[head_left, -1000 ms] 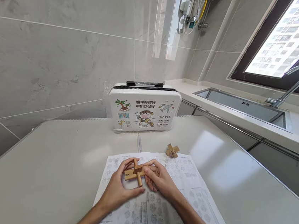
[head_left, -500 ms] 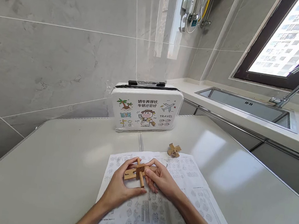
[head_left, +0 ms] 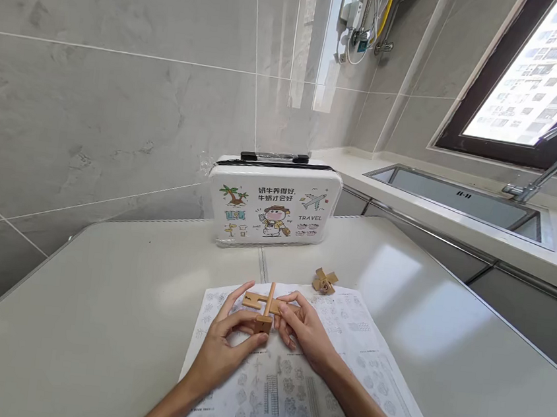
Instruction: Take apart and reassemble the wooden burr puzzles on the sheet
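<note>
My left hand (head_left: 225, 335) pinches a small square wooden block (head_left: 263, 325) between thumb and forefinger. A thin wooden rod (head_left: 270, 295) rises from behind the block and crosses a flat slotted wooden piece (head_left: 253, 300) with a dark mark on its left end. My right hand (head_left: 308, 328) grips the right end of that slotted piece with thumb and fingers. How the rod and the slotted piece fit together is partly hidden. Under both hands lies a printed sheet (head_left: 336, 367) covered with small diagrams. Beyond the right hand sits a cross-shaped wooden puzzle (head_left: 324, 282).
A white cartoon-printed case (head_left: 239, 208) in clear plastic stands upright at the back of the white table (head_left: 100, 296). To the right are a counter with a metal sink (head_left: 459, 195) and a faucet (head_left: 551, 167). A grey tiled wall (head_left: 120, 105) closes off the back.
The square block has moved toward me, from around the slotted piece to its near side. The left fingers have shifted onto the block. The rod now sticks up farther on the far side.
</note>
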A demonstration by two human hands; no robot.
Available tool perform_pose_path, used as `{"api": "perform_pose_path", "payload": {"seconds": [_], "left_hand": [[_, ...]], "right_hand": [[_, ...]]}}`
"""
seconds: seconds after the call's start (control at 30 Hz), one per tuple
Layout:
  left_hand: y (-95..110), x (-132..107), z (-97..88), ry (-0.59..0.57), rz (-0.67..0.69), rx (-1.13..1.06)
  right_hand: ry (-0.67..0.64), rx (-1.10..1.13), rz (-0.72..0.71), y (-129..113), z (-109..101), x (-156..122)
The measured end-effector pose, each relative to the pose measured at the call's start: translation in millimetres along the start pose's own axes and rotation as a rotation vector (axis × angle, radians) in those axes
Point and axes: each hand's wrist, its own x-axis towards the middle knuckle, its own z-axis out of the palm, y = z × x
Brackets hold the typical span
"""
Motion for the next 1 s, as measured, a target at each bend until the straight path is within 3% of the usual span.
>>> {"api": "perform_pose_path", "payload": {"seconds": [0.17, 0.3, 0.57, 0.7, 1.0], "left_hand": [[-3, 7, -8.3, 0.104, -0.01, 0.02], [-13, 19, -25.5, 0.261, -0.019, 0.152], [-35, 32, -52.1, 0.316, -0.065, 0.43], [-43, 36, -62.0, 0.283, -0.044, 0.524], [-44, 38, -69.8, 0.258, 0.0, 0.698]], "right_hand": [[0.154, 0.011, -0.026, -3, -1, 2], [0.176, 0.035, -0.001, -3, -2, 3], [0.111, 0.016, 0.007, -4, -1, 3], [0.104, 0.011, 0.011, -7, 0, 3], [0.077, 0.014, 0.006, -5, -2, 3]]}}
